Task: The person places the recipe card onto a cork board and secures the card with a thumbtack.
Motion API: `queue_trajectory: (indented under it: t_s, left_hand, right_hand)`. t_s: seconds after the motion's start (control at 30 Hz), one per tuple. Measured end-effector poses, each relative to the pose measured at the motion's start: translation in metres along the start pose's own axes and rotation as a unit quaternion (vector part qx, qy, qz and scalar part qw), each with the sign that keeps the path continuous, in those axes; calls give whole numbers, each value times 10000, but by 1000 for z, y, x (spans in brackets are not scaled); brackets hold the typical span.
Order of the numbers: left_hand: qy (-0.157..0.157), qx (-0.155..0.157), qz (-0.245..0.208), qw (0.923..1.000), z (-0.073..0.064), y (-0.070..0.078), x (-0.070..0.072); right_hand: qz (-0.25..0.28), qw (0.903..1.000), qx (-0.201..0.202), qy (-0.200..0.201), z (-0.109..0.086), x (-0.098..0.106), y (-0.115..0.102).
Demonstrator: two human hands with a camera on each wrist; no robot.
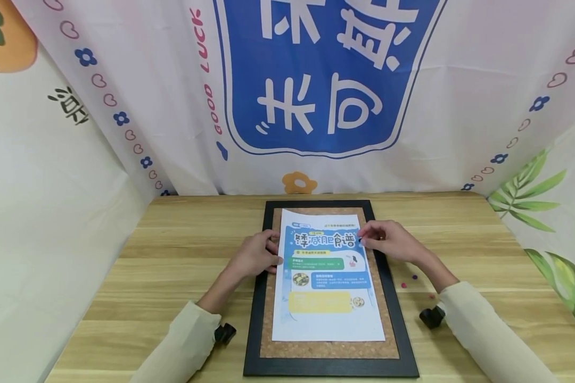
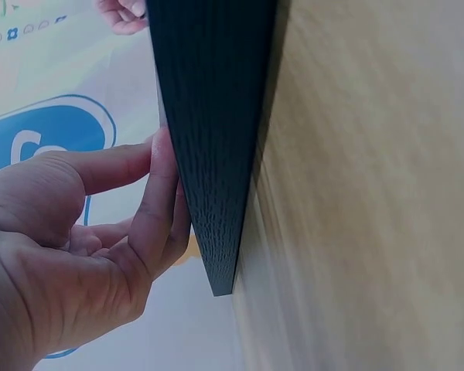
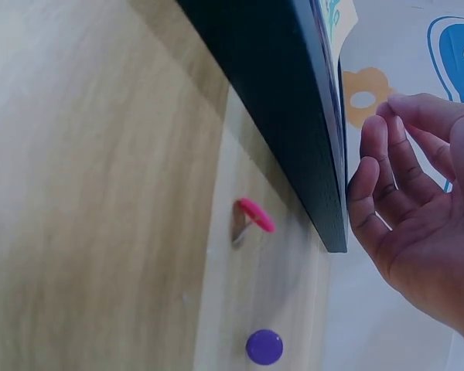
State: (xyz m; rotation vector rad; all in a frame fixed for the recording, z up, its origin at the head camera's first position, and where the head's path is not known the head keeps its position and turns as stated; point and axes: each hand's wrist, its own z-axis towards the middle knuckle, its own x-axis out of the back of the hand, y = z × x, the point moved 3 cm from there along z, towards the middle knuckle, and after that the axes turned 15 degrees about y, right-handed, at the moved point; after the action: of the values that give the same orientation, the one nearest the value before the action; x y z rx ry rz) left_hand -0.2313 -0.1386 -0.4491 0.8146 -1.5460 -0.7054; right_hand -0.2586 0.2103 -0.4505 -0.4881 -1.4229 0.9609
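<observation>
A printed poster sheet (image 1: 328, 330) with blue, green and yellow blocks lies on a cork board (image 1: 330, 350) inside a black frame (image 1: 330, 367). At the sheet's left edge rests my left hand (image 1: 259, 252), its thumb touching the paper and its fingers spread over the frame side. My right hand (image 1: 393, 240) is over the sheet's upper right edge, thumb and forefinger pinching a small dark thumbtack (image 1: 361, 240). In the right wrist view the right hand's (image 3: 425, 178) other fingers are loosely bent beside the frame; the tack cannot be seen there.
Right of the frame, a pink thumbtack (image 3: 254, 216) and a purple thumbtack (image 3: 264, 347) lie on the wooden table (image 1: 182, 255); another small pinkish piece (image 1: 432, 296) is near the right sleeve. A printed curtain (image 1: 172, 106) hangs behind the table.
</observation>
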Motion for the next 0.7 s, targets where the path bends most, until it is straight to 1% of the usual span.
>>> queue_trajectory:
  t_s: [0.37, 0.57, 0.7]
  left_hand:
    - [85, -142, 133, 9998, 0, 3, -1]
    - [94, -89, 128, 9998, -2, 3, -3]
    - [126, -110, 156, 9997, -3, 4, -2]
  right_hand:
    - [-12, 9998, 170, -74, 13, -10, -8]
    - [-37, 9997, 211, -149, 20, -19, -14]
    - [-7, 9996, 210, -199, 26, -23, -18]
